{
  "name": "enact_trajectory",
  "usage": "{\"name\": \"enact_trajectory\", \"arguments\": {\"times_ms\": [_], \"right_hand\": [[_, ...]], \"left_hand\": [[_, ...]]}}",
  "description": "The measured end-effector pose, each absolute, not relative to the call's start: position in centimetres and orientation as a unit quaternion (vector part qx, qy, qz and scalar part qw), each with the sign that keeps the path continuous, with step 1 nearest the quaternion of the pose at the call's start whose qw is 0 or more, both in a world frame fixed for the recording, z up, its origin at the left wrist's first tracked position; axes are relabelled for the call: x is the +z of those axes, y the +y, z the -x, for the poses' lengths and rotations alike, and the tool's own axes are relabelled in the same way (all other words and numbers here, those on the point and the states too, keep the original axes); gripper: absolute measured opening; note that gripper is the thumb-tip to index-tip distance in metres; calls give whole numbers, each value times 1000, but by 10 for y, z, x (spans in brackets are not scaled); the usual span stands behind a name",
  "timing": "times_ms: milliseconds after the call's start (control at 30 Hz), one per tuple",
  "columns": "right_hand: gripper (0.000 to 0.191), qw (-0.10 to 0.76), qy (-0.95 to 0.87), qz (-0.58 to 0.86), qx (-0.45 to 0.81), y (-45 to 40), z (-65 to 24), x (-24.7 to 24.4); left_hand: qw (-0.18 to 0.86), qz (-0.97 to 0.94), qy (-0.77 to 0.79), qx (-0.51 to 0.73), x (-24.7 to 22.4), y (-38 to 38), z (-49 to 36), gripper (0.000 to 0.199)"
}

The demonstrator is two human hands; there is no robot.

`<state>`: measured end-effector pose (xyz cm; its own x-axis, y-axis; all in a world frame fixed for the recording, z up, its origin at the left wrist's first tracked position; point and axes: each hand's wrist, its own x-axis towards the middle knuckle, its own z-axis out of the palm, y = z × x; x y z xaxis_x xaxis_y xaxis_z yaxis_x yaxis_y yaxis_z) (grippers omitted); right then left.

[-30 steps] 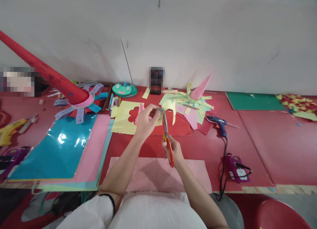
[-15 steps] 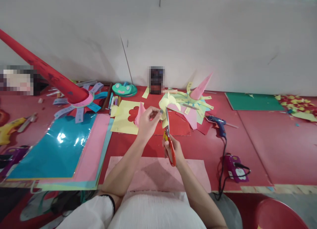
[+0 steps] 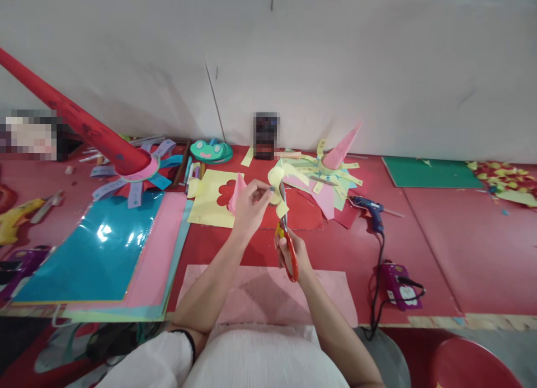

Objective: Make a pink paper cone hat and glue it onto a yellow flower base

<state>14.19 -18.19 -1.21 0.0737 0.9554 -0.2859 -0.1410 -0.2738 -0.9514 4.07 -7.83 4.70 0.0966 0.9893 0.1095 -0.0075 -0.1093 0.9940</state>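
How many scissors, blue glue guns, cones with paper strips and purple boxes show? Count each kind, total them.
Scissors, in the right hand: 1
Blue glue gun: 1
Red cone and pink cone, with paper strips: 2
Purple boxes: 2
Total: 6

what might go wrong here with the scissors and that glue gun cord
The left hand pinches the yellow paper close to the blades of the scissors in the right hand, so a slip might nick a finger. A stray snip might also sever a petal-like lobe. The glue gun has a cord drooping over the table's front edge; a snag could drag it.
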Motion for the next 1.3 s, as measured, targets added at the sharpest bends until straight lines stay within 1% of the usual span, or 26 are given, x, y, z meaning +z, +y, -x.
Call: {"name": "enact_trajectory", "arguments": {"times_ms": [167, 267, 333, 400, 467, 500, 567, 633, 733, 833, 900, 1033, 1133, 1167, 1233, 1300], "right_hand": [[54, 471, -357, 576, 565, -181, -144, -12], [51, 451, -351, 639, 515, -175, -160, -13], [45, 423, -368, 712, 423, -169, -180, -19], [37, 375, -398, 784, 294, -163, -205, -28], [26, 329, -438, 819, 170, -157, -230, -40], [23, 307, -444, 834, 112, -154, -242, -46], [23, 298, -433, 846, 87, -148, -262, -58], [25, 299, -432, 847, 78, -144, -277, -68], [28, 312, -441, 838, 82, -141, -291, -79], [28, 330, -443, 829, 89, -142, -300, -83], [30, 345, -439, 825, 85, -143, -300, -81], [38, 393, -435, 805, 88, -138, -279, -73], [41, 415, -454, 778, 132, -125, -248, -67], [42, 437, -455, 753, 185, -121, -237, -65], [47, 471, -440, 716, 267, -113, -217, -65], [53, 487, -432, 691, 314, -110, -199, -68]], "left_hand": [[458, -556, 473, 507, 45, -80, -38, 16], [450, -560, 465, 517, 45, -82, -37, 19], [451, -561, 460, 519, 45, -82, -36, 20], [464, -558, 452, 518, 44, -82, -35, 23], [488, -552, 438, 516, 41, -81, -33, 27], [503, -549, 428, 512, 39, -80, -32, 30], [531, -545, 412, 501, 34, -81, -28, 34], [543, -555, 410, 479, 27, -83, -23, 33], [532, -596, 427, 425, 17, -88, -12, 26], [516, -632, 446, 369, 7, -92, -1, 21], [495, -655, 456, 343, -1, -91, 6, 18], [418, -699, 480, 325, -18, -83, 14, 12], [381, -716, 486, 325, -32, -79, 14, 12], [379, -719, 483, 325, -37, -78, 14, 12], [398, -715, 474, 327, -48, -77, 12, 13], [438, -689, 472, 332, -58, -77, 12, 16]]}}
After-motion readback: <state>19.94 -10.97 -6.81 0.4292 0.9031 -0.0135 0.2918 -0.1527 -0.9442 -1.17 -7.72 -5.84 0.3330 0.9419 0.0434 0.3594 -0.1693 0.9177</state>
